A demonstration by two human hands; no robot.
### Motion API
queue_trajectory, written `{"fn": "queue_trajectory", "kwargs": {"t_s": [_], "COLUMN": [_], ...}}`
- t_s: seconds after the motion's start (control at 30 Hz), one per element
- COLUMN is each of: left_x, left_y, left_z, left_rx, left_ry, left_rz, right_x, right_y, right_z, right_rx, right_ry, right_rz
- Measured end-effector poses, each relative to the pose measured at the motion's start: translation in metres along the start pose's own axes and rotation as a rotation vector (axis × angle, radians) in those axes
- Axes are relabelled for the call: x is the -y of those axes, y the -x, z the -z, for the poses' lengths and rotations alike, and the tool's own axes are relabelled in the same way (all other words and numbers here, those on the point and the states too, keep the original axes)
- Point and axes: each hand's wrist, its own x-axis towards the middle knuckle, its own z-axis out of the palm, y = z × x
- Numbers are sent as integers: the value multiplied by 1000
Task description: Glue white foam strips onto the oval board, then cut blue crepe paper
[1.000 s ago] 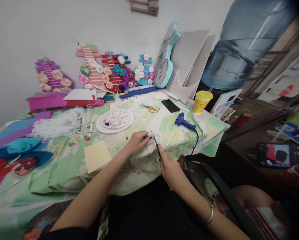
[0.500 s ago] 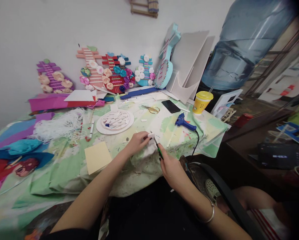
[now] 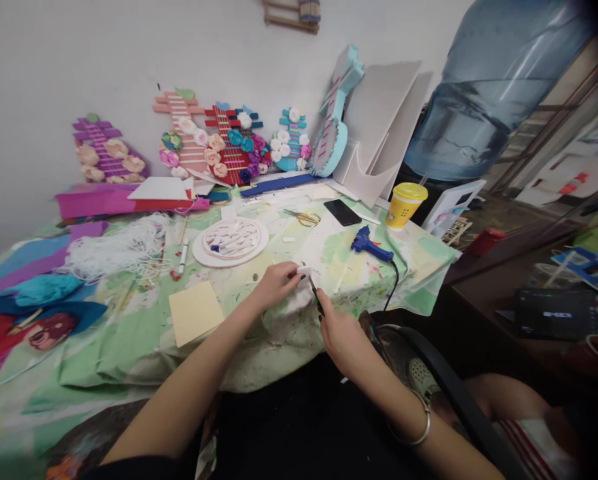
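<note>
Between the fingers of my left hand (image 3: 277, 283) is a small white piece (image 3: 304, 271), held over the table's front edge. My right hand (image 3: 339, 331) is wrapped round a dark-handled cutting tool (image 3: 315, 290), its blade touching or very near the white piece. Whether it is a knife or scissors I cannot tell. Behind my left hand, a round white board (image 3: 230, 241) bears several white pieces in a ring. Another small white piece (image 3: 289, 239) lies on the cloth.
Gold scissors (image 3: 306, 218), a phone (image 3: 343, 213), a blue glue gun (image 3: 371, 245) with a cord and a yellow cup (image 3: 407, 203) stand or lie to the right. Yellow paper (image 3: 195, 313), a marker (image 3: 183, 257) and white string (image 3: 121, 250) are left. Decorated guitar shapes lean on the wall.
The white piece in my left hand is tilted slightly differently and shows more of its face. My right hand and the tool have shifted only a little.
</note>
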Motion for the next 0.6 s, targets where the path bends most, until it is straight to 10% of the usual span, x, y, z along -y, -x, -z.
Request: {"fn": "queue_trajectory", "kwargs": {"t_s": [0.6], "left_x": [0], "left_y": [-1], "left_z": [0], "left_rx": [-8], "left_ry": [13], "left_rz": [27], "right_x": [1], "right_y": [9], "right_z": [11], "right_rx": [122], "right_ry": [46], "right_rz": [-52]}}
